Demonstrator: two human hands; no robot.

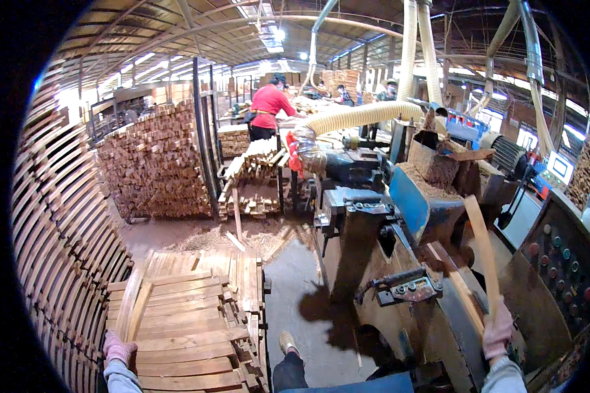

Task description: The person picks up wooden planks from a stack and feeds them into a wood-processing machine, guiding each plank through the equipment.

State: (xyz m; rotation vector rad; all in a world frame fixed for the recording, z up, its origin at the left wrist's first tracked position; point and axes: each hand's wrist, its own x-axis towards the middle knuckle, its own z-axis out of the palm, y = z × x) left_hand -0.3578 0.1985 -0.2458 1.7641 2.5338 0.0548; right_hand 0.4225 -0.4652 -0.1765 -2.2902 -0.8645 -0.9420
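My left hand (pixel 118 348), in a pale pink glove, is closed round the near ends of wooden slats (pixel 132 298) that lie lengthwise over a stack of slats (pixel 183 342). My right hand (pixel 497 329), gloved alike, grips the lower end of a curved wooden slat (pixel 481 239), which stands up at a tilt over the machine. Beside that hand, another wooden strip (pixel 459 283) lies along the bed of the woodworking machine (pixel 400 308). The glove hides how the fingers of my right hand wrap the slat.
Racked slats (pixel 65 262) rise at the left, and a tall wood stack (pixel 154 167) stands behind. A control panel (pixel 566 272) with several buttons is at the right. A cream hose (pixel 364 116) crosses above the machine. Farther off, a person in red (pixel 269 105) stands by wood.
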